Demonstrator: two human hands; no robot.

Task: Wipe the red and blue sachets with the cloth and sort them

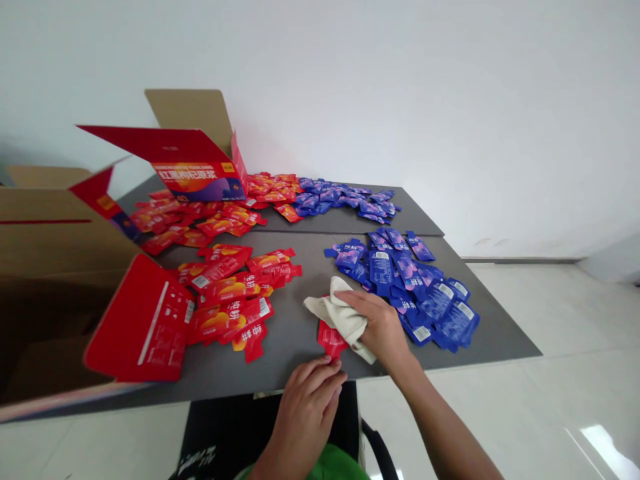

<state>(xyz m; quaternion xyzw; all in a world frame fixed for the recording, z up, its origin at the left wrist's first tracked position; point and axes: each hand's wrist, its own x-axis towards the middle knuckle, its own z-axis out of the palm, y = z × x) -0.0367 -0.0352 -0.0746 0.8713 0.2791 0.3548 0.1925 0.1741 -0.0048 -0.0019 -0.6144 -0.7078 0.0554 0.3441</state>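
Observation:
My right hand (381,327) grips a crumpled beige cloth (340,317), pressing it onto a red sachet (331,340) on the grey tabletop (295,357). The cloth hides the sachet's upper part. My left hand (306,415) comes in from below, with its fingertips pinching the sachet's lower edge. To the left of my hands lies a loose heap of red sachets (233,297). A heap of blue sachets (430,303) lies just beyond my right hand.
Open cardboard cartons with red flaps (145,320) stand at the table's left, and a printed carton (200,177) stands at the back. More red sachets (267,188) and blue sachets (340,199) lie along the far side. The table's front edge runs close to my hands.

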